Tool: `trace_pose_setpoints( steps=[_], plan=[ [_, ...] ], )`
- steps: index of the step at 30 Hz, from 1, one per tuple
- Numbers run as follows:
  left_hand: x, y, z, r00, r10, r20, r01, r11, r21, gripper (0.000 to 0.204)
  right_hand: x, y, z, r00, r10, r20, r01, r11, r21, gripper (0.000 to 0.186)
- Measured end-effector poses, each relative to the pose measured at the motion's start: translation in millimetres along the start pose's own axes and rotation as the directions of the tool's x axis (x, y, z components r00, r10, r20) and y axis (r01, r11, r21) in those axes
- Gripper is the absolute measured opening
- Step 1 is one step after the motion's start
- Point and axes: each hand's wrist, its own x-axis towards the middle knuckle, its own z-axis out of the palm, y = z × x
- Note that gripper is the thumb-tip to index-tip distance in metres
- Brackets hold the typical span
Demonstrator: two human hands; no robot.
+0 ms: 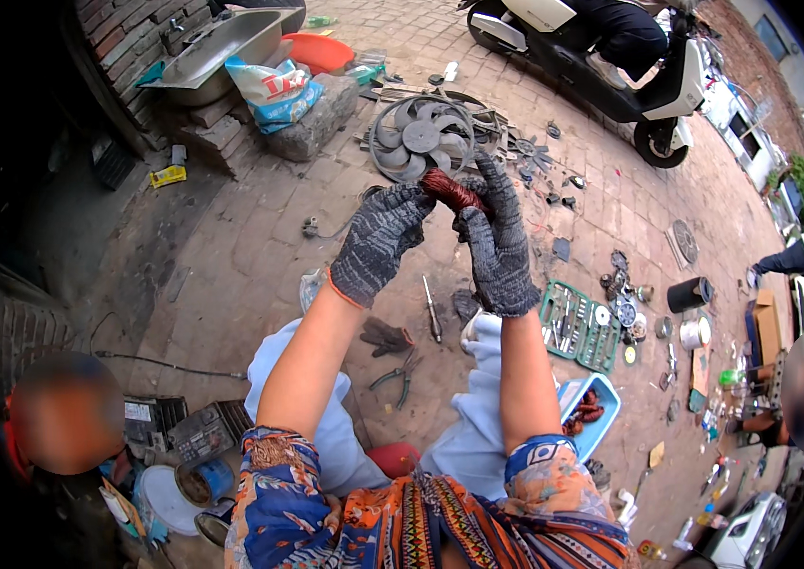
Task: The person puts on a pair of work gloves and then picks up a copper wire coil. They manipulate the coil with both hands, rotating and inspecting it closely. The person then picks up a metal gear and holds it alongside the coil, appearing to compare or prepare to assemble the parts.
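A bundle of reddish-brown copper wire point(454, 192) is held up in front of me between both hands. My left hand point(375, 245), in a grey knit glove, pinches its left end with closed fingers. My right hand point(499, 251), gloved the same way, grips the other end, thumb below and fingers bent up behind it. Beneath my hands on the paving lie a screwdriver point(432, 309), a loose dark glove point(387, 338) and pliers with green handles point(396, 379). To my right, a light-blue tub point(610, 403) contains several similar copper coils point(590, 411).
A black fan point(421, 136) lies ahead among motor parts. On the right are an open green tool case point(580, 327) and a black cylinder point(689, 295). A scooter point(591, 71) stands at the back; a sink point(221, 57) is at the far left. People are at both sides.
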Motion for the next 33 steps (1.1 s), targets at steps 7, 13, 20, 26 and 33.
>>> trace_pose_setpoints(
  steps=[7, 13, 20, 26, 33],
  plan=[
    [8.5, 9.2, 4.2, 0.757, -0.595, 0.27, 0.592, 0.451, -0.667, 0.027, 4.7, 10.1, 5.4, 0.997, -0.077, -0.005, 0.077, 0.997, -0.026, 0.065],
    [-1.0, 1.7, 10.4, 0.807, -0.524, 0.273, 0.522, 0.418, -0.743, 0.016, 3.5, 11.7, 7.4, 0.999, -0.036, 0.04, 0.044, 0.977, -0.209, 0.052],
    [5.3, 7.5, 13.3, 0.816, -0.424, 0.393, 0.542, 0.322, -0.777, 0.016, 8.8, 17.6, 10.9, 0.992, 0.097, -0.084, -0.091, 0.993, 0.076, 0.031],
    [12.3, 18.9, -9.3, 0.865, -0.364, 0.345, 0.496, 0.521, -0.694, 0.039, 5.9, 5.8, 0.4, 0.961, 0.269, 0.058, -0.275, 0.943, 0.186, 0.029],
    [14.4, 15.2, -49.7, 0.74, -0.434, 0.514, 0.667, 0.573, -0.477, 0.05, 5.6, 2.4, -2.6, 0.932, 0.352, 0.092, -0.361, 0.866, 0.347, 0.028]
  ],
)
